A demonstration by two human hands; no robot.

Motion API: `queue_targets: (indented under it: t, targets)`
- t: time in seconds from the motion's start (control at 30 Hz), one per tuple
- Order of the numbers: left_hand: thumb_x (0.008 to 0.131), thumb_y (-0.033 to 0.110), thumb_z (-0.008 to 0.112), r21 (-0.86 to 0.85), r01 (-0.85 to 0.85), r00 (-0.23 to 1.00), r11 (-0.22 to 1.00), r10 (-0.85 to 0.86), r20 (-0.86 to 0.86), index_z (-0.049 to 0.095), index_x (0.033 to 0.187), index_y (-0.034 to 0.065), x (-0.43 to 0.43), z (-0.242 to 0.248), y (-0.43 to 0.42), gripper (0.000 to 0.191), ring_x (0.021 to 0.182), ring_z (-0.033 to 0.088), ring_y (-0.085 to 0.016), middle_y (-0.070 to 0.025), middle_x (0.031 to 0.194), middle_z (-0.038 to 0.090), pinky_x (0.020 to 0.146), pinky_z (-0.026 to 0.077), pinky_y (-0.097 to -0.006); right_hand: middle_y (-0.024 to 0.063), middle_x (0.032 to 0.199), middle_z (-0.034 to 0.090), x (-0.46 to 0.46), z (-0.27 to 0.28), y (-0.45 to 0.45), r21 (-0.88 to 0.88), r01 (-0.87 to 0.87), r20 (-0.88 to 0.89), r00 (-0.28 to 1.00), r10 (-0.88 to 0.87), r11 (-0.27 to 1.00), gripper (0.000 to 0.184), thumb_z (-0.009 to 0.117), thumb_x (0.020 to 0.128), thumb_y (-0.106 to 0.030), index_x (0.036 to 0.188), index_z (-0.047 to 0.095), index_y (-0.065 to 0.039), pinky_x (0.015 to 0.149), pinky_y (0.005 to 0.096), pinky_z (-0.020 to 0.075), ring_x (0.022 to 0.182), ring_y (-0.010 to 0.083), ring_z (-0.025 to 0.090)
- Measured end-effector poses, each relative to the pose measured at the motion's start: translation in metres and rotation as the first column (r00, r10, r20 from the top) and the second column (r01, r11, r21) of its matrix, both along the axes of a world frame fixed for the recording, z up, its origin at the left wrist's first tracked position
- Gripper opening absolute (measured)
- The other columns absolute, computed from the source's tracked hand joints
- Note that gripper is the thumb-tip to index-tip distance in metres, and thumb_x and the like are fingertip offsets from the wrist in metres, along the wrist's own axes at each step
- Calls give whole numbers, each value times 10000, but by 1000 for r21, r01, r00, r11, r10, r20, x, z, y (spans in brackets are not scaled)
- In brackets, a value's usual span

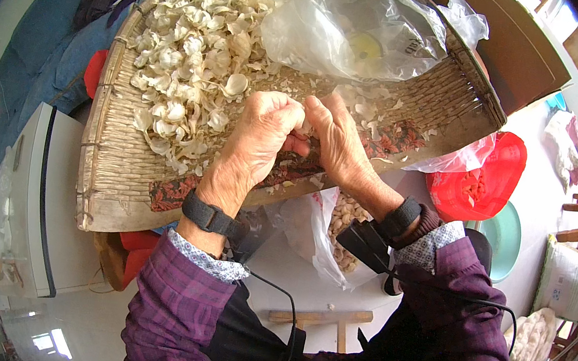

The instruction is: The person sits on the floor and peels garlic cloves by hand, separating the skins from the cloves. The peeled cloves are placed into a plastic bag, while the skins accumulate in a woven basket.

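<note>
My left hand (269, 122) and my right hand (337, 134) meet above a woven winnowing basket (109, 155). Their fingers are bent and pinched around a small pale garlic piece (306, 126), mostly hidden by the fingers. Dry garlic skins (196, 51) are heaped in the basket to the left of my hands. Under my wrists, dark cloth with a red leaf pattern (173, 193) lies along the basket's near edge, with bits of skin scattered over it. Below that edge, a white plastic bag (322, 240) holds many garlic cloves (347, 227).
A clear plastic bag (331, 37) lies at the basket's far side, near a cardboard box (507, 50). To the right are a red bag (500, 177) and a green basin (505, 241). A white cabinet (27, 188) stands left; a wooden stool (322, 316) is below.
</note>
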State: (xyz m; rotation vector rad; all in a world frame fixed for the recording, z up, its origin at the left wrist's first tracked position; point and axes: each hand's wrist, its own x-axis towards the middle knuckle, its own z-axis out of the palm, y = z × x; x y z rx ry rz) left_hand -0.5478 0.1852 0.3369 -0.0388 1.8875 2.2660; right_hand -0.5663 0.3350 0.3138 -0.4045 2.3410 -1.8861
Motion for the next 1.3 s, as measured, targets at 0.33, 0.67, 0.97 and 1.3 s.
queue_targets:
  t: [0.33, 0.67, 0.97, 1.3]
  targets:
    - [775, -5, 479, 16, -83, 996, 996, 82, 40, 582, 960, -67, 1, 4, 5, 221, 706, 603, -181, -83, 833, 612, 581, 531, -312, 158, 821, 538, -8, 3, 2, -232, 48, 225, 974, 6, 972, 467, 436, 984, -436, 998, 483, 28, 631, 365, 421, 745, 213, 522]
    - [708, -27, 462, 156, -86, 995, 984, 78, 61, 554, 1037, -112, -8, 5, -3, 352, 716, 581, -201, -128, 898, 606, 601, 485, -318, 2, 686, 491, -16, 11, 9, -624, 161, 591, 737, 328, 765, 365, 429, 991, -454, 937, 534, -109, 431, 227, 236, 499, 78, 344]
    - [718, -19, 476, 161, -98, 995, 982, 93, 38, 569, 945, -94, -8, 6, -11, 256, 678, 566, -176, -100, 807, 589, 566, 462, -287, 38, 762, 473, -24, -3, 14, -787, 176, 550, 634, 544, 591, 384, 394, 1006, -453, 967, 493, -84, 422, 197, 246, 549, 78, 332]
    - [764, 42, 488, -279, -284, 959, 917, 267, -96, 609, 865, -71, -6, 6, -3, 195, 593, 544, -118, -66, 735, 595, 496, 450, -226, 103, 862, 543, -27, -6, 17, -812, 166, 490, 714, 499, 560, 323, 431, 1010, -380, 1055, 476, -63, 479, 217, 329, 624, 126, 419]
